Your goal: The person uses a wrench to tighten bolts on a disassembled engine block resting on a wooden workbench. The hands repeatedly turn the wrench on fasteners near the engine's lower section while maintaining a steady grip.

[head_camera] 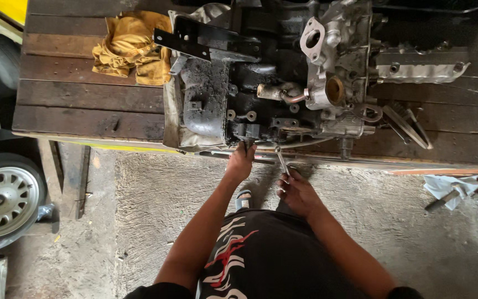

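Note:
A large, oily engine block (261,83) lies on a dark wooden bench (84,99), its near side hanging at the bench's front edge. My left hand (241,161) reaches up to the block's lower front edge and touches a part there; whether it grips something is hidden. My right hand (296,191) is closed around a slim metal wrench (281,159), whose tip points up at the underside of the block.
A yellow rag (131,47) lies on the bench left of the block. A silver cover part (416,72) rests at the right. A car wheel (4,199) stands at the left on the concrete floor (150,210). Cloth and a tool (449,191) lie at the right.

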